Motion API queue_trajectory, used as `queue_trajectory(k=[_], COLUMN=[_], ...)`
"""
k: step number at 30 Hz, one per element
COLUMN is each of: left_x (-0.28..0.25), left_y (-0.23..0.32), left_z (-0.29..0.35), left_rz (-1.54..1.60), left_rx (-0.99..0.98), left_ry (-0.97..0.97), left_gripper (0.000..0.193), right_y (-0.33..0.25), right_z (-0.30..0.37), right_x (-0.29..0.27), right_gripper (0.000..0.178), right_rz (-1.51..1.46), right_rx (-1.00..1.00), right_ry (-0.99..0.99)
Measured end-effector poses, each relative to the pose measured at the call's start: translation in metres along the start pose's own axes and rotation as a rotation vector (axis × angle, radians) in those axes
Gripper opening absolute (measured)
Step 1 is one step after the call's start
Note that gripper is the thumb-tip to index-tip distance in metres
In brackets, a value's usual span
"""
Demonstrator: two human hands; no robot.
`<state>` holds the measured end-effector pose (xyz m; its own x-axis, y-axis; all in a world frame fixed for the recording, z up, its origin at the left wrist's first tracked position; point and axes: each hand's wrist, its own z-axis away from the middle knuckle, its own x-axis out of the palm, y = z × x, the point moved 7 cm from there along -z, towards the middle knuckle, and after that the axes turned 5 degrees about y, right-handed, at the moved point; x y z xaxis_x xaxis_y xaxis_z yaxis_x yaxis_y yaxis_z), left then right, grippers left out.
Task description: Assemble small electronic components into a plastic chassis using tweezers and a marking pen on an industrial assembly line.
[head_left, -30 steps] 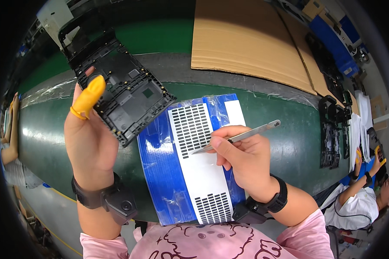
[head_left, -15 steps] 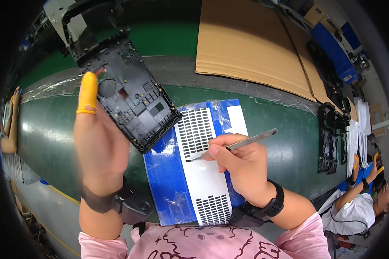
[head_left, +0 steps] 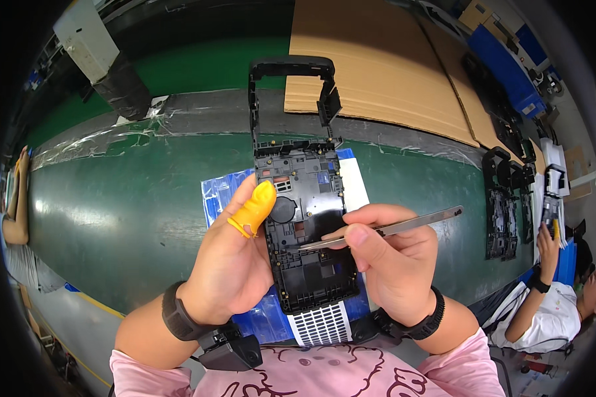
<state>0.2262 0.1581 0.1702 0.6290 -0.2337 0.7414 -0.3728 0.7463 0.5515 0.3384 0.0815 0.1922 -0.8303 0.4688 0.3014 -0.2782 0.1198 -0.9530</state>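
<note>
My left hand (head_left: pixel 235 258), with a yellow finger cot on its thumb, grips a black plastic housing (head_left: pixel 311 218) by its left side. The housing has an open frame at its far end, and brass-coloured inserts dot its inner face. In my right hand (head_left: pixel 397 264) is a pair of metal tweezers (head_left: pixel 417 221), pinched between thumb and fingers. The tweezers' tips lie over the inside of the housing, left of its middle; whether they touch it or carry a piece, I cannot make out. Beneath the housing lies a white sheet of small black rectangular stickers (head_left: pixel 321 324) on a blue plastic-wrapped pad (head_left: pixel 258 323).
A large cardboard sheet (head_left: pixel 371 73) lies at the back of the green table (head_left: pixel 112 218). More black housings (head_left: pixel 501 212) stand at the right. Beyond them a co-worker (head_left: pixel 543 311) holds another housing. Another person's arm (head_left: pixel 16 205) shows at the far left.
My left hand has swung the housing right and toward me, over the sticker sheet. The tweezers have shifted slightly right, and their tips now lie over the housing instead of the sheet.
</note>
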Motion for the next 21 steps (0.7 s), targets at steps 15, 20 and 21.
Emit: queue_trajectory(k=[15,20,21], left_x=[0.0084,0.0083,0.0091], left_y=[0.0059,0.0051,0.0054], left_z=[0.0081,0.0078,0.0073], left_rz=[-0.043,-0.049,-0.055], left_rx=[0.079,0.082,0.09], left_ry=[-0.066,-0.078,-0.083], left_gripper=[0.041,0.042,0.042], right_y=[-0.0061,-0.0035,-0.0035], right_z=[-0.0038,-0.0044,-0.0049], right_x=[0.0026,0.0014,0.0014], right_gripper=[0.017,0.017,0.017], right_rz=[0.018,0.029,0.029], right_rx=[-0.005,-0.026,-0.024], right_ry=[0.037,0.033,0.035])
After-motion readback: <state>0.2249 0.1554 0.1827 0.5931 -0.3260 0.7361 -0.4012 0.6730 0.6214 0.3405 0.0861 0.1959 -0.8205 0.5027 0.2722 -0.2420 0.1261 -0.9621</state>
